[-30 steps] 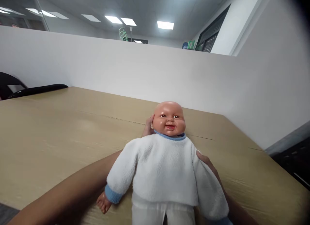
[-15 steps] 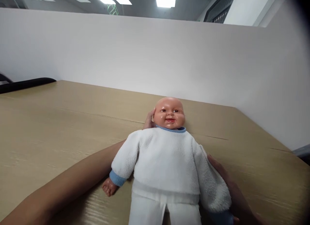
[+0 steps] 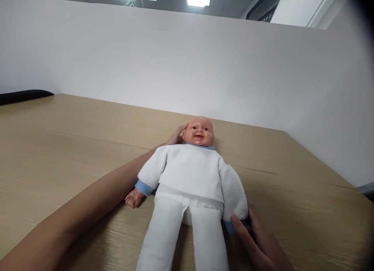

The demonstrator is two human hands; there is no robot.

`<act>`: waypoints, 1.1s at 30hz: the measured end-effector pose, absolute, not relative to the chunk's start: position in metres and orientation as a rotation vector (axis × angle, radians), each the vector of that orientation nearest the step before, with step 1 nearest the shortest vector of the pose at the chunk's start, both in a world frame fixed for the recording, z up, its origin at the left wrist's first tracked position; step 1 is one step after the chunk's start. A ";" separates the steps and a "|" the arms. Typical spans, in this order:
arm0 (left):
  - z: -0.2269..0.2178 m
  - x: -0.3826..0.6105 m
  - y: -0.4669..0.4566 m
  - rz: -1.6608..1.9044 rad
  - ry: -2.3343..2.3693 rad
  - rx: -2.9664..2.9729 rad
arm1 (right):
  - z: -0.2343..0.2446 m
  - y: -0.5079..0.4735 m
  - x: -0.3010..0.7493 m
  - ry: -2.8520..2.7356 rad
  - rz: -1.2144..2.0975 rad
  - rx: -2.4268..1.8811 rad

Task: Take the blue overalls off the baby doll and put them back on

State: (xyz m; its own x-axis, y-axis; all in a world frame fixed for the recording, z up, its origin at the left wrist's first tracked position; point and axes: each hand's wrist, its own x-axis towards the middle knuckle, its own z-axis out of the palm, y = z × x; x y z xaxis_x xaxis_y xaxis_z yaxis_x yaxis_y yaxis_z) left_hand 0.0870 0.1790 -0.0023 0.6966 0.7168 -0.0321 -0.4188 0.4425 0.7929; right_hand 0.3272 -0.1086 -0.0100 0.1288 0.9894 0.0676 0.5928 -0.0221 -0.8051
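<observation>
A bald baby doll [image 3: 193, 173] in a white fleece top with blue collar and cuffs and white trousers lies face up on the table. My left hand [image 3: 177, 135] holds the side of its head, with most of the fingers hidden behind it. That forearm runs beside the doll's sleeve and its small bare hand [image 3: 134, 198]. At the other side, my right hand [image 3: 257, 236] has its thumb over the blue cuff [image 3: 229, 227] and its fingers along the outside of the sleeve. The doll's hand on this side is hidden.
The wood-grain table [image 3: 87, 154] has thin seams across its top. A pale partition [image 3: 163, 60] rises along its back and right side. At the far left edge is a black curved object [image 3: 26, 95], perhaps a chair back.
The doll has gone down and away from me, so its legs show more. My right hand has slid from the upper sleeve to the cuff. My left hand stays at the head.
</observation>
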 end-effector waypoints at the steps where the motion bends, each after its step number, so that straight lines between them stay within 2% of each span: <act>1: -0.003 0.086 0.181 0.697 0.436 0.846 | -0.014 -0.109 0.330 -1.559 0.713 -1.700; 11: -0.001 0.086 0.175 0.637 0.406 0.923 | -0.024 -0.107 0.335 -1.630 0.627 -1.694; 19: -0.009 0.086 0.180 0.780 0.406 0.937 | -0.031 -0.106 0.341 -1.674 0.596 -1.748; 33: -0.006 0.087 0.177 0.764 0.472 0.964 | -0.027 -0.108 0.338 -1.731 0.479 -1.720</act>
State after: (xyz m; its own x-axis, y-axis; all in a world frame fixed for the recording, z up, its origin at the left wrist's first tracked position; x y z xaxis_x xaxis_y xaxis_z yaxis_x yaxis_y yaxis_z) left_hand 0.0873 0.1772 -0.0056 0.6521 0.7576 -0.0292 -0.3649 0.3474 0.8638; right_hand 0.3376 -0.1083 -0.0274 0.0648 0.9806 0.1849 0.7456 0.0756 -0.6621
